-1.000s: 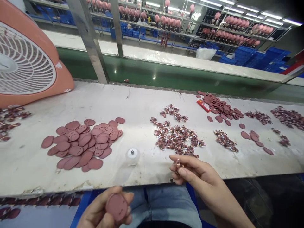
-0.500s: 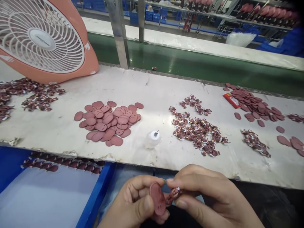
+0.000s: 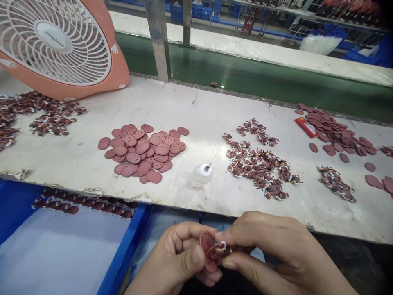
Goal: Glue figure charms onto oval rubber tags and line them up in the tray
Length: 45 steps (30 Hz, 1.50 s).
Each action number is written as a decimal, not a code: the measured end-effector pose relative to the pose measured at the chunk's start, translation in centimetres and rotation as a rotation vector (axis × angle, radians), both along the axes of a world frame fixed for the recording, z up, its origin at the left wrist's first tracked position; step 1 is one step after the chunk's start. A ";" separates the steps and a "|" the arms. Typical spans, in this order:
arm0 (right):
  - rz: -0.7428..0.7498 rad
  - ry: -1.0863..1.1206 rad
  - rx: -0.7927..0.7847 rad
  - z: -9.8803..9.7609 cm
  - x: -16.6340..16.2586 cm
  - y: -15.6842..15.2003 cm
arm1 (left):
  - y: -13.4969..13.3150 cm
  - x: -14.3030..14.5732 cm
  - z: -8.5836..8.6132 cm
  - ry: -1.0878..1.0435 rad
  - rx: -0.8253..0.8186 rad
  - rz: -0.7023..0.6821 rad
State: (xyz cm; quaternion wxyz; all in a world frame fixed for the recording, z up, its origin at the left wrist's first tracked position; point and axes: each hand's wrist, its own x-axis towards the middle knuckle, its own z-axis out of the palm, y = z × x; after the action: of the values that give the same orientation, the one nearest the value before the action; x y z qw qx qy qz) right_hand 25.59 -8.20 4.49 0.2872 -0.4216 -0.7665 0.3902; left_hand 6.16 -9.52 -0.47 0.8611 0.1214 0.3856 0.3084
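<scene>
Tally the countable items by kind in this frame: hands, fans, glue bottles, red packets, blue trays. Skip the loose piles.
Hands: 2, left hand holding an oval disc, right hand pinching a small piece
Fans: 1, orange fan
Glue bottles: 1, white bottle
Red packets: 1, red packet
Blue trays: 1, blue tray
Total: 6

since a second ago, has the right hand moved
Yes. The right hand left the table edge and came back toward the body, meeting the left hand at the disc.
</scene>
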 end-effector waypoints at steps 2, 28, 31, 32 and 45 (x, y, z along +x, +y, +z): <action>0.017 -0.031 0.016 0.1 0.0 0.1 | 0.0 0.0 -0.2 -0.009 -0.014 0.001; 0.016 -0.026 -0.201 -0.5 -0.2 0.9 | 0.0 -0.1 -1.0 -0.056 -0.137 0.040; 0.032 -0.061 -0.179 -0.5 -0.3 0.9 | 0.0 -0.2 -1.1 -0.063 -0.138 0.041; 0.038 -0.074 -0.167 -0.5 -0.3 0.8 | -0.1 -0.1 -1.1 -0.066 -0.140 0.042; 0.100 -0.092 0.089 -0.6 -0.7 -0.5 | -0.7 -0.1 -0.1 -0.030 -0.082 0.065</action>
State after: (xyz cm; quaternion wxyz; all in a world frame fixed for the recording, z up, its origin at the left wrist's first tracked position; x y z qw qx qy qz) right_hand 24.89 -8.75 3.92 0.2501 -0.3870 -0.8156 0.3499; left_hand 6.02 -10.19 -0.56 0.8606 0.0691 0.3886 0.3218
